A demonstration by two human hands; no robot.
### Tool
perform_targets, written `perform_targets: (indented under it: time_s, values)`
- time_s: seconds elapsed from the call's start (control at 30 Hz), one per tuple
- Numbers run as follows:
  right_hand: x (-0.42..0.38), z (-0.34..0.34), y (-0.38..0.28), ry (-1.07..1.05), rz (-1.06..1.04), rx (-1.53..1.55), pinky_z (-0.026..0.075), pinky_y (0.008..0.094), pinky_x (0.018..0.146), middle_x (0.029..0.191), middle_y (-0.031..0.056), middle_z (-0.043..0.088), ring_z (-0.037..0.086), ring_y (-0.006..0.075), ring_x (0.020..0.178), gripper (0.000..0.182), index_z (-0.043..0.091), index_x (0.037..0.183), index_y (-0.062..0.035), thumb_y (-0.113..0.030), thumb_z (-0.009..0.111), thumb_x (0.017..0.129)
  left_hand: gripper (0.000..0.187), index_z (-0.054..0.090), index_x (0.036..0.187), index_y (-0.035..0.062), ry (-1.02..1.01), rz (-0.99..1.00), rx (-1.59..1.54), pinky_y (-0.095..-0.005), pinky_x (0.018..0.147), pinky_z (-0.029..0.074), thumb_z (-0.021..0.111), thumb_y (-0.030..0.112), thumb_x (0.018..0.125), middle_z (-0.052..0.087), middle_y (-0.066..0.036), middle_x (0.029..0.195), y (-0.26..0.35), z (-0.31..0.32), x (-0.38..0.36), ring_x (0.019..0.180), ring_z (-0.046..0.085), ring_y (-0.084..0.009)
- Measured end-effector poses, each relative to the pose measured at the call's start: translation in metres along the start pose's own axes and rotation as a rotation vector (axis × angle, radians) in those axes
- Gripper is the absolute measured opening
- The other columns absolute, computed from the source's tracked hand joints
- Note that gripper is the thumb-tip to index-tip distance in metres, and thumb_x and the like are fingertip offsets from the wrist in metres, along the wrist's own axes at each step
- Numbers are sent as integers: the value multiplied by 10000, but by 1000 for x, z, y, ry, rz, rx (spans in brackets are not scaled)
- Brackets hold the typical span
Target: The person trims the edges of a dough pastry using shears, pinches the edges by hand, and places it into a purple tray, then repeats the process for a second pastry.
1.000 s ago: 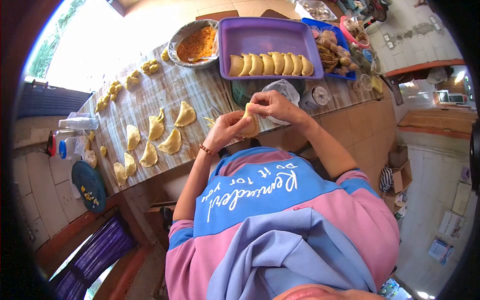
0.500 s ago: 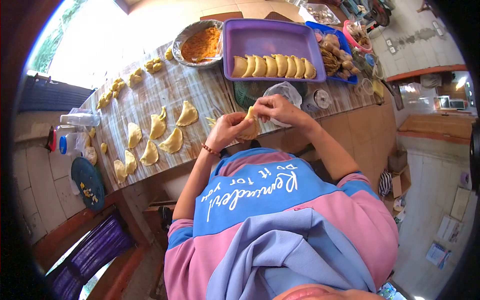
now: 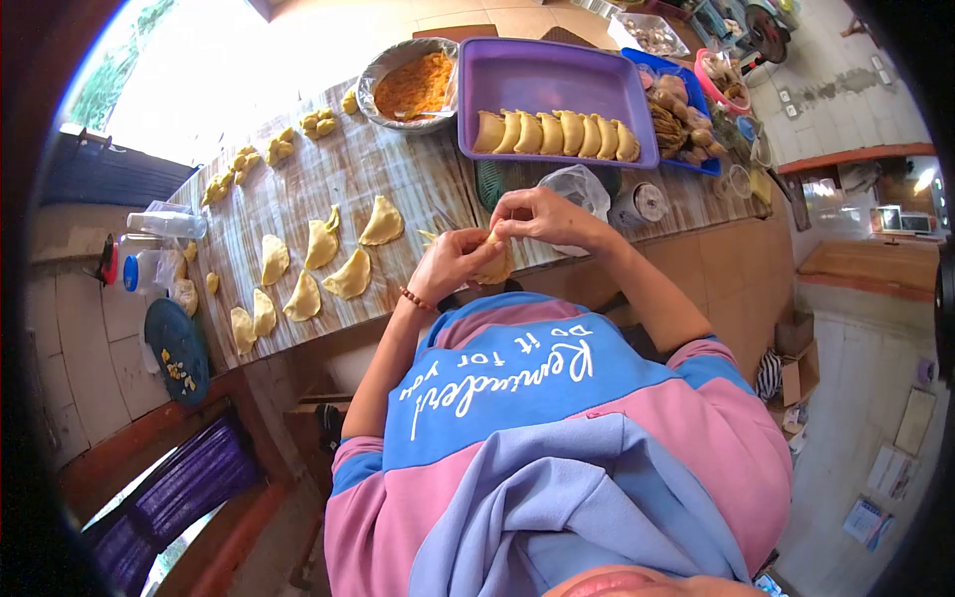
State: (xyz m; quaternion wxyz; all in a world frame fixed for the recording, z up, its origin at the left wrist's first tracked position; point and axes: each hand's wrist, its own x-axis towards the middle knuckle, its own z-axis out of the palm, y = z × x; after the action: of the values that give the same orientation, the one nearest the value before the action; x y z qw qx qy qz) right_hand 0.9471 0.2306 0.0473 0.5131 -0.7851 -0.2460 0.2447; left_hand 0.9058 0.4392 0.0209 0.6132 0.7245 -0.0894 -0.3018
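A pale yellow half-moon pastry (image 3: 496, 268) is held between my two hands, just beyond the table's near edge and in front of my chest. My left hand (image 3: 450, 264), with a beaded bracelet at the wrist, is closed around its left side. My right hand (image 3: 547, 216) pinches the dough at the top edge, fingertips close to my left thumb. Part of the pastry is hidden by my fingers. To the left, several folded half-moon pastries (image 3: 347, 275) lie on the table (image 3: 398, 184). A row of pastries with crimped edges (image 3: 557, 134) lines the purple tray (image 3: 547, 80).
A lined bowl of orange filling (image 3: 413, 88) stands left of the tray. Small dough lumps (image 3: 280, 149) line the table's far left. A blue tray (image 3: 708, 159) with bagged food, a plastic bag (image 3: 579, 189) and a tin (image 3: 649, 202) are at right; a blue-green plate (image 3: 171, 333) is at left.
My right fingertips have moved slightly down and left along the pastry's edge, closer to my left thumb. The view has shifted a little; the table things appear slightly farther right.
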Motion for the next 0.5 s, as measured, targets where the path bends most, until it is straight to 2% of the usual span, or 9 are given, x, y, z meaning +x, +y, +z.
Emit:
perform_targets:
  time_s: [0.23, 0.5]
  values:
    - [-3, 1, 4, 7, 117, 31, 466, 268, 638, 744, 39, 639, 574, 100, 677, 185, 664, 876, -14, -190, 621, 842, 386, 657, 1006, -18, 4, -55, 42, -260, 500, 523, 624, 336, 856, 662, -82, 785, 1, 2, 0, 624, 626, -117]
    - [-4, -12, 18, -82, 166, 389, 456, 228, 605, 737, 4, 624, 561, 74, 657, 236, 662, 873, -7, -231, 594, 899, 387, 657, 1003, -19, -7, -40, 23, -261, 502, 524, 624, 338, 855, 655, -73, 766, 6, 3, 1, 631, 623, -109]
